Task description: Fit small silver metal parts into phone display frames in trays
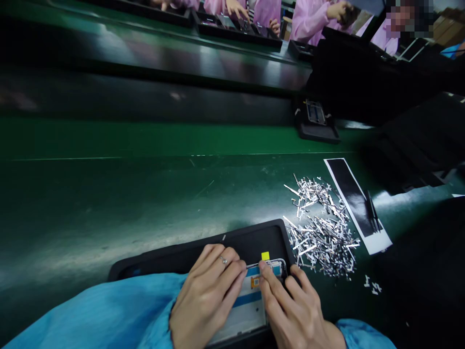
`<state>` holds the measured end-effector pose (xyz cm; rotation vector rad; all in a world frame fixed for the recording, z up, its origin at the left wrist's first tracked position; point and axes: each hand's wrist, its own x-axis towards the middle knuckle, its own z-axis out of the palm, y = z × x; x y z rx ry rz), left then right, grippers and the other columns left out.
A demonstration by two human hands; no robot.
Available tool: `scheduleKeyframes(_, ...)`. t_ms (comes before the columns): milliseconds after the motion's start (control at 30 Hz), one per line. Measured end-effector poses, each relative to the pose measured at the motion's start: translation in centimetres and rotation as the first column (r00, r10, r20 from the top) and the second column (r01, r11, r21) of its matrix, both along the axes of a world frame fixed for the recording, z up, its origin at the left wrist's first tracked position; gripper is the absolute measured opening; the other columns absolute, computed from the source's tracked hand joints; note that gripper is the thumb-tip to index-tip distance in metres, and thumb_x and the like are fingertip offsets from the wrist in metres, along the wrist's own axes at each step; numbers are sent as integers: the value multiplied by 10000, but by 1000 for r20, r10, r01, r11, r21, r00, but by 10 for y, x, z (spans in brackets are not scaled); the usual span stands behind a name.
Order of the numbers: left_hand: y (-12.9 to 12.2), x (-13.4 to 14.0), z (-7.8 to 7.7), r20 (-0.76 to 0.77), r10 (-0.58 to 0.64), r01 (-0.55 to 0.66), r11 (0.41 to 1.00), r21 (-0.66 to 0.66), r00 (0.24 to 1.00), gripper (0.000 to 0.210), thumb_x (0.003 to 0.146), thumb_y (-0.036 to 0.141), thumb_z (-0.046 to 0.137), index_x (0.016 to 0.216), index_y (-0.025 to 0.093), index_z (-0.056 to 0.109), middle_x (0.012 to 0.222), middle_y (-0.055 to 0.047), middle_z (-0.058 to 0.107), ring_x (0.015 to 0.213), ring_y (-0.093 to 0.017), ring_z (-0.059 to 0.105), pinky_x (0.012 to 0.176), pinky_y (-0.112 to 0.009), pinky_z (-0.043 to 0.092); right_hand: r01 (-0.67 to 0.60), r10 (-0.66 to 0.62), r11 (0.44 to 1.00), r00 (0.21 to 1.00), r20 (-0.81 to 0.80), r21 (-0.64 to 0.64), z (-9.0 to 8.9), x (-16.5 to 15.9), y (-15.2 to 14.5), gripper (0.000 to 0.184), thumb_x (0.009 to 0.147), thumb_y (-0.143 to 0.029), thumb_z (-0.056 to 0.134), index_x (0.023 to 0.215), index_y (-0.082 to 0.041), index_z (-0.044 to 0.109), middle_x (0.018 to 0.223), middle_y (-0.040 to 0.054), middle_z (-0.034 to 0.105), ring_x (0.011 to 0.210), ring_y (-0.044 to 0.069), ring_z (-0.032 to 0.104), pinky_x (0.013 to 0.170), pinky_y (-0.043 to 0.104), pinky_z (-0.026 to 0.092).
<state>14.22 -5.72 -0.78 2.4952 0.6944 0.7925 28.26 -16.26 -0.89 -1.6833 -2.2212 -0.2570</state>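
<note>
An open phone frame (249, 314), silver with blue strips and an orange flex piece, lies at the front of a black padded tray (254, 237). My left hand (207, 291), with a ring on one finger, is closed on the frame's left side, its fingertips at the top edge. On the right side, my right hand (294, 310) grips the frame, its index fingertip pressed near the top edge beside a small yellow tab (265, 255). My palms and fingers cover parts of the frame.
Right of the tray lies a pile of small silver and black strips (323, 242). Beyond it are a white-edged black sheet (348, 189) and dark tweezers (372, 211). Another tray (317, 131) holds a phone frame farther back. People in pink sleeves (307, 22) work across the green bench.
</note>
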Motion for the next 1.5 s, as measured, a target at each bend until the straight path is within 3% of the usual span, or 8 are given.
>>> scheduleKeyframes(267,3,-3,1,-43,-13,12,999,-34,999,231,832,122,364,734,176,567,726,-7,574,695,-139,497,698,-290,395,13,-14,1000,999,51,24,2,-4,-1,349,834,-49,272,907,-93,610,1053,119,606,619,135,515,736,380,380)
scheduleKeyframes(433,11,-2,4,-220,-31,0,990,-140,975,170,802,146,394,731,195,540,723,2,574,680,-154,523,653,-297,390,6,-8,999,997,71,32,4,-3,0,350,815,-37,280,915,-93,610,1035,122,615,632,137,523,735,373,395)
scheduleKeyframes(600,22,9,17,-589,-162,-1,964,-266,792,141,791,180,448,702,193,557,784,-13,598,715,-172,566,667,-310,415,5,-7,999,999,51,40,1,-3,0,353,803,-29,276,900,-87,610,1042,138,609,639,142,530,725,377,401)
scheduleKeyframes(700,26,15,25,-660,-218,19,956,-294,719,153,784,163,452,656,180,532,749,-17,593,706,-191,575,625,-311,418,-4,2,999,999,40,49,0,-3,-1,345,793,-26,286,896,-83,610,1039,142,609,646,145,534,724,376,402)
scheduleKeyframes(1067,21,5,17,-556,-158,74,982,-172,816,196,799,158,397,668,195,537,760,1,607,695,-146,577,668,-279,424,1,0,988,1000,-2,157,-2,-2,1,371,838,-54,247,816,-67,617,928,141,650,551,131,501,681,346,401)
scheduleKeyframes(1200,20,-14,3,-355,-74,113,989,90,932,244,837,179,329,813,221,569,859,-15,619,794,-167,583,740,-303,423,39,-40,983,999,7,179,-6,-5,2,352,846,-53,268,794,-89,614,909,121,659,538,126,509,672,341,405)
scheduleKeyframes(1300,18,-26,-5,-313,39,52,959,278,949,218,850,261,358,939,206,550,937,-45,594,857,-208,545,775,-339,396,40,-43,979,999,12,201,-6,-4,5,361,850,-50,260,789,-97,612,901,108,662,530,122,522,659,333,414)
scheduleKeyframes(1500,22,-33,-6,-339,133,-28,954,298,931,307,848,124,261,963,176,541,931,-72,565,861,-227,496,768,-379,362,65,-40,931,996,-77,360,-20,1,5,350,849,-58,268,774,-102,607,782,103,677,579,130,594,636,294,453)
